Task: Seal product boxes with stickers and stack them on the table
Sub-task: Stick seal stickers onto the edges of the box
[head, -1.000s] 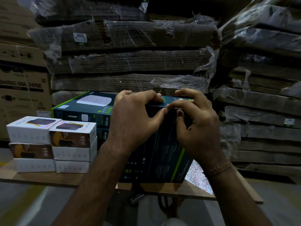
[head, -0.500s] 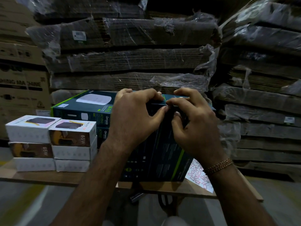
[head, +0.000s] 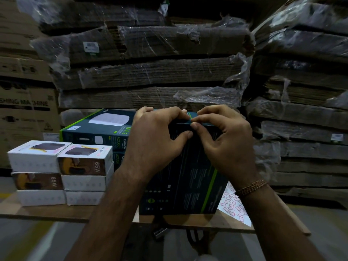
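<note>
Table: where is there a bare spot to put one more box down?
Only thin strips. Bare table shows along the near edge, in front of the white boxes. The right end past the sticker sheet looks free. The middle is crowded: both hands, left hand and right hand, hold the upright dark box, with the stacked dark boxes behind.

Plastic-wrapped flattened cardboard stacks (head: 150,72) rise behind; a washing-machine carton (head: 24,106) stands left.
</note>
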### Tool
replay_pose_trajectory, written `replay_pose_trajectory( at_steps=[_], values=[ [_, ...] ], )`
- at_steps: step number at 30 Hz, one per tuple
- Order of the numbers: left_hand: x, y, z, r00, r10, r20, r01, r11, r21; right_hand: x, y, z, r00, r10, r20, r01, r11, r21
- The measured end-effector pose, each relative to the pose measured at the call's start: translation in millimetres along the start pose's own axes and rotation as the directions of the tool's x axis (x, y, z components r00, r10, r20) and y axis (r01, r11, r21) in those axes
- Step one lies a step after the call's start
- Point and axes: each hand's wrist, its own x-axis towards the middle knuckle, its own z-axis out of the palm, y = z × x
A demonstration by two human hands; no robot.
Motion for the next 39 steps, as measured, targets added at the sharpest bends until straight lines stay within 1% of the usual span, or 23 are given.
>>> replay_pose_trajectory(
  at_steps=[3, 5, 8, 11, 13, 15, 20, 22, 25, 26, 30, 34, 39],
  values=[
    [2.5, -2.3, 0.6, 1.000, -0.003, 0.017, 0.003, 1.000, 0.022, 2.5, 2.3, -1.0, 0.998, -0.037, 0.055, 0.041, 0.996, -0.083],
    [2.9, -2.9, 0.4, 1.000, -0.005, 0.023, 0.004, 0.999, 0.033, 2.6, 3.8, -2.0, 0.996, -0.022, 0.085, 0.030, 0.994, -0.105],
    [1.5, -3.1, -1.2, 1.000, -0.004, 0.024, 0.003, 0.999, 0.045, 1.5, 6.8, -4.0, 0.994, 0.033, 0.101, -0.029, 0.999, -0.038],
    [0.6, -2.5, -3.0, 1.000, 0.001, 0.030, -0.003, 0.999, 0.046, 2.4, 7.4, -3.2, 0.995, 0.082, 0.047, -0.085, 0.994, 0.070],
    [0.2, -1.6, -3.2, 1.000, 0.001, 0.030, -0.002, 0.999, 0.035, 2.4, 6.5, 0.8, 0.997, 0.079, 0.005, -0.079, 0.995, 0.058],
    [-0.5, -1.1, -2.6, 1.000, 0.004, 0.030, -0.005, 1.000, 0.026, 1.9, 5.6, 2.9, 0.998, 0.059, 0.000, -0.059, 0.998, 0.020],
    [1.0, -3.4, -0.9, 1.000, 0.013, 0.029, -0.014, 0.999, 0.036, 6.3, 5.5, -1.0, 0.993, 0.018, 0.119, -0.007, 0.996, -0.087],
    [-0.3, -3.5, 0.0, 1.000, 0.016, 0.024, -0.017, 0.999, 0.029, 5.7, 5.2, -2.9, 0.993, 0.033, 0.110, -0.028, 0.998, -0.051],
    [-3.4, -4.4, 1.0, 0.999, 0.030, 0.015, -0.030, 0.999, 0.033, 3.9, 3.8, -6.9, 0.995, 0.037, 0.091, -0.043, 0.997, 0.070],
    [-3.7, -4.8, 1.1, 0.999, 0.039, 0.014, -0.039, 0.998, 0.040, 4.2, 3.4, -7.5, 0.995, 0.022, 0.099, -0.030, 0.997, 0.073],
    [-3.7, -7.3, 1.4, 0.997, 0.067, 0.023, -0.069, 0.996, 0.057, 5.3, 2.8, -5.0, 0.993, -0.020, 0.115, 0.021, 1.000, -0.013],
    [-2.1, -8.9, 2.4, 0.997, 0.073, 0.033, -0.075, 0.995, 0.070, 7.0, 6.0, -6.5, 0.991, -0.019, 0.131, 0.019, 1.000, -0.001],
    [-2.4, -8.2, 0.8, 0.996, 0.086, 0.039, -0.089, 0.992, 0.085, 6.1, 5.8, -6.6, 0.996, 0.026, 0.082, -0.028, 0.999, 0.030]
  ],
)
